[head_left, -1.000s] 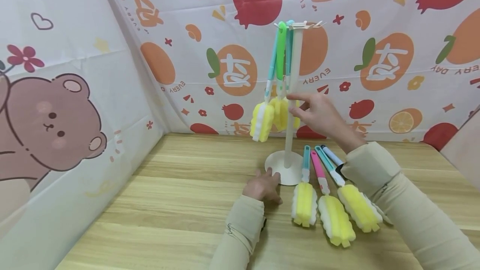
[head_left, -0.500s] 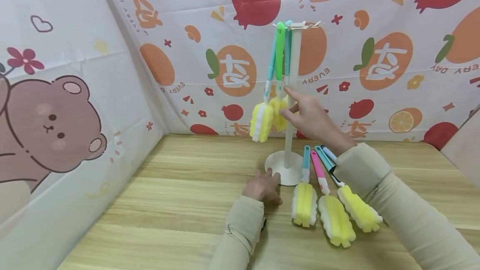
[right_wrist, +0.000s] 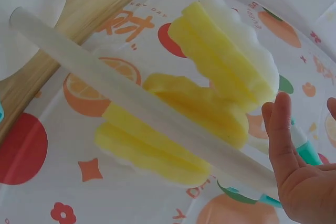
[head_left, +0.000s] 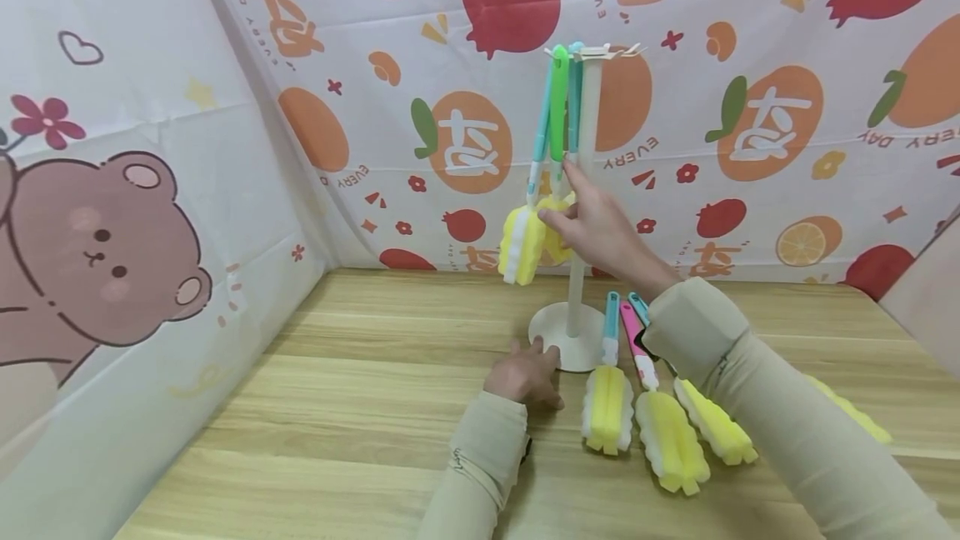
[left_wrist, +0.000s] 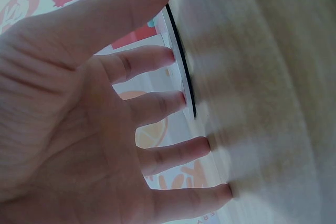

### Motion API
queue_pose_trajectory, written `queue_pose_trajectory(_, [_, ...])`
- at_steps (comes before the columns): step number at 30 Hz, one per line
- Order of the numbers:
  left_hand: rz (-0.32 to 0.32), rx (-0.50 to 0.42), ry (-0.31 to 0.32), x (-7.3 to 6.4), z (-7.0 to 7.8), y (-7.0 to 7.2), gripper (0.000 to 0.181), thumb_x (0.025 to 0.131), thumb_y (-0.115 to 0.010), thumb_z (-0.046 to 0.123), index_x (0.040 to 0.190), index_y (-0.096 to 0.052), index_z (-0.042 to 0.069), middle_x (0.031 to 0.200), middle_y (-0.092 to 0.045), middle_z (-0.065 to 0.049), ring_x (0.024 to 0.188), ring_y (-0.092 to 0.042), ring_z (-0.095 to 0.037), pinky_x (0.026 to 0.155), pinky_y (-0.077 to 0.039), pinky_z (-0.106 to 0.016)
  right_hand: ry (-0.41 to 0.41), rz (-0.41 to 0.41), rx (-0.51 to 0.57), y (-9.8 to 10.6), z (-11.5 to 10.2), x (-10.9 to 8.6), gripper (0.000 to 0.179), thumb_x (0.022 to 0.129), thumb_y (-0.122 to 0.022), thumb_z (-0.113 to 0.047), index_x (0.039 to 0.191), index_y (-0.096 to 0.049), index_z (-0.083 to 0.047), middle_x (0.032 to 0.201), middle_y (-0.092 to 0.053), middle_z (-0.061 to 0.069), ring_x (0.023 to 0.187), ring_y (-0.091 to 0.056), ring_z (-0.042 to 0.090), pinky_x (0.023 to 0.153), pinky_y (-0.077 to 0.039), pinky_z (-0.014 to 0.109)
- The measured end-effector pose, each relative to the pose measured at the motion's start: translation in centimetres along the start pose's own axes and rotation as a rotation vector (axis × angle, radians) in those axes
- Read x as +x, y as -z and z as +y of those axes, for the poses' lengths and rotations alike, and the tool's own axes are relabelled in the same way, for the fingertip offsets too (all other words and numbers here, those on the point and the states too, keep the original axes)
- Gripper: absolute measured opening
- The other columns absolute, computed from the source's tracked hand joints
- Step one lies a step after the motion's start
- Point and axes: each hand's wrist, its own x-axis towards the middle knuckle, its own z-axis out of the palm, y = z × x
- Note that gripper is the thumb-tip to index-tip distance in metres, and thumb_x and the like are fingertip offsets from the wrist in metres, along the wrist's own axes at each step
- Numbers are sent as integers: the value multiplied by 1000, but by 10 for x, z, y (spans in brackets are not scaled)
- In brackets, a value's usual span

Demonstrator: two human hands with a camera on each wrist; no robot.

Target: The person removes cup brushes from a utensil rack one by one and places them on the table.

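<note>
A white stand (head_left: pixel 588 107) with a round base (head_left: pixel 581 350) holds three sponge bottle brushes on the left side of its hooks. One has a green handle (head_left: pixel 558 102); the others are blue-green. Their yellow sponge heads (right_wrist: pixel 226 56) hang beside the pole (right_wrist: pixel 126 90) in the right wrist view. My right hand (head_left: pixel 603 223) reaches past the pole among the brushes, index fingertip right at the green brush's neck, fingers and thumb apart. My left hand (head_left: pixel 519 375) lies with spread fingers at the base, two fingertips (left_wrist: pixel 176 99) touching its edge in the left wrist view.
Right of the base lie more sponge brushes: a teal-handled one (head_left: pixel 608 411), a pink-handled one (head_left: pixel 637 340) and another sponge head (head_left: pixel 712 419). A further yellow sponge (head_left: pixel 851 411) shows beyond my right sleeve. Printed cloth (head_left: pixel 360 107) hangs behind the wooden table (head_left: pixel 337 407).
My right hand has moved left and slightly up, from beside the pole to the green brush's neck. The left hand stays on the base, and the brushes hang as before.
</note>
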Motion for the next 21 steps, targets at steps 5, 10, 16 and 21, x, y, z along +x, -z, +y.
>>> queue_pose_trajectory(5, [3,4,0,-2,1,0,58,85,-83,30,133,-57,10,160,-36,-16,140,-35,-43,98,-47,-59,-37,16,100,-5,1,8,80,101,-63,-14,163,-12,-9,159,-37,14,90,-69,36,76,-60,40])
queue_pose_trajectory(10, [7,-2,1,-3,0,0,61,85,-83,30,136,-56,10,160,-36,-16,141,-34,-44,99,-45,-60,-83,41,169,-10,2,14,77,103,-61,-15,163,-13,-10,165,-26,10,92,-68,36,72,-59,33])
queue_pose_trajectory(16, [4,-6,-10,-3,0,0,58,86,-83,30,134,-56,9,159,-36,-18,142,-32,-46,100,-43,-63,-82,74,150,-10,6,14,67,102,-60,-14,159,-24,-6,153,-46,19,78,-66,37,74,-59,41])
queue_pose_trajectory(21, [9,19,-11,-2,-1,-1,57,86,-82,31,133,-56,9,159,-37,-18,140,-35,-45,100,-43,-61,-74,72,137,-11,5,15,60,102,-62,-16,153,-32,-6,131,-58,19,70,-62,35,65,-57,32])
